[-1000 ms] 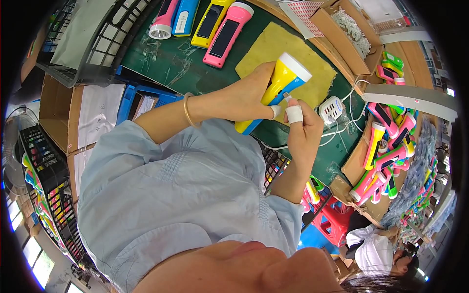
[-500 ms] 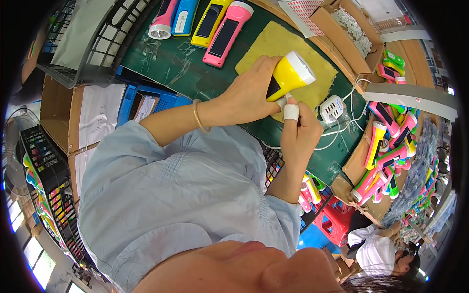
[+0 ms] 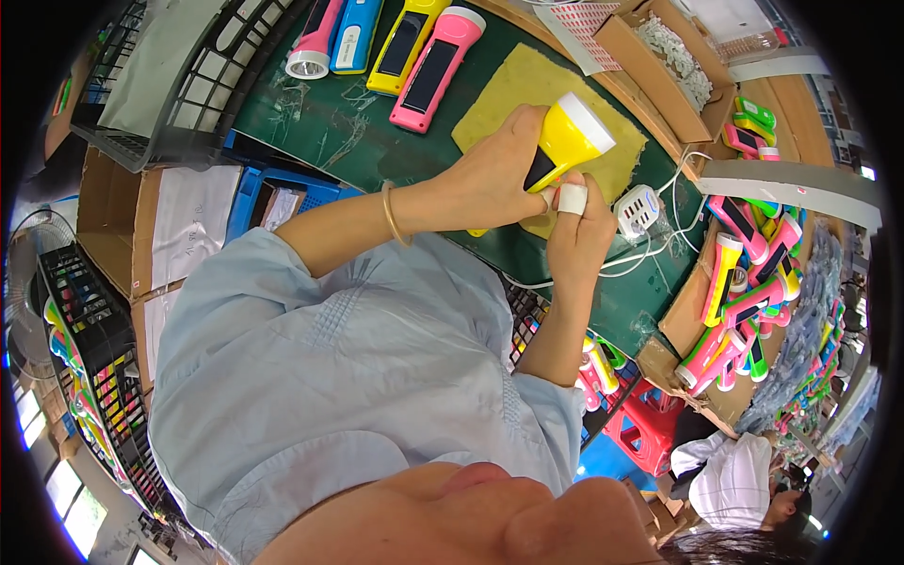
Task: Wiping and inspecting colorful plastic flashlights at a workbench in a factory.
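A yellow flashlight (image 3: 565,135) with a white head and a dark panel is tilted above a yellow mat (image 3: 497,92) on the green tabletop. My left hand (image 3: 492,177) wraps around its body, leaving the head free and pointing up and to the right. My right hand (image 3: 586,234) has its fingers bent together against the flashlight's near side, one finger wrapped in white tape. What those fingertips pinch is hidden. Beyond my left hand lie flashlights in pink (image 3: 439,71), yellow (image 3: 399,47) and blue (image 3: 355,38), with another pink one (image 3: 312,52) at the left.
A white multi-port charger (image 3: 637,211) with cables sits right of my right hand. At the back right stands a carton (image 3: 650,80) of small white parts. Many flashlights (image 3: 753,282) fill a box at the right. Black crates (image 3: 179,104) stand left; a person (image 3: 730,480) sits lower right.
The flashlight and both hands have shifted slightly to the right, and the flashlight's head has turned a little more upward. A small yellow end now shows below my left hand.
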A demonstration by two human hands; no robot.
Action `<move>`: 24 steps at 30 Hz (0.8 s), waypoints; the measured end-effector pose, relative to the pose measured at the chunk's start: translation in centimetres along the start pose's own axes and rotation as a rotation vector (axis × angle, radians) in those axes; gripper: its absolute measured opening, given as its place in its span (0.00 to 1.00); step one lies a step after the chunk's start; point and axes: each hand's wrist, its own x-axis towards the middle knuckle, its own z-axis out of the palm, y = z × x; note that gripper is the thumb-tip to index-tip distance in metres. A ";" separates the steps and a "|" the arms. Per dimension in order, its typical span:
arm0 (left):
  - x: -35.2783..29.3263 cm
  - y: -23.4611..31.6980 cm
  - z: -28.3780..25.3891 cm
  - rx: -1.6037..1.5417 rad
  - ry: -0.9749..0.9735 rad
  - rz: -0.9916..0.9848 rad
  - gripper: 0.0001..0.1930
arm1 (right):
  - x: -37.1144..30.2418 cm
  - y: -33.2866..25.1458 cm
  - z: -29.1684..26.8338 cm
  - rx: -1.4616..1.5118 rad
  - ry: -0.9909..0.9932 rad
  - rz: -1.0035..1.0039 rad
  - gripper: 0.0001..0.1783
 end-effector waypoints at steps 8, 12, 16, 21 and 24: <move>2.5 -1.3 -2.9 -1.008 0.057 -0.289 0.24 | -1.2 -1.6 -2.5 -0.205 0.489 0.057 0.19; 2.2 -1.0 -1.2 -1.224 0.040 -0.066 0.26 | -0.9 -0.7 0.1 1.002 -0.274 0.637 0.19; 1.7 -1.3 -1.5 -1.150 0.019 -0.117 0.28 | -1.4 -2.0 1.8 -0.009 -0.018 0.256 0.24; 1.3 -2.3 -2.7 -1.305 -0.083 0.001 0.30 | -0.7 -2.5 2.3 -0.279 0.155 -0.104 0.27; 1.2 -2.4 -2.2 -1.274 -0.109 0.036 0.32 | -0.9 -1.7 2.9 -0.195 0.114 -0.141 0.26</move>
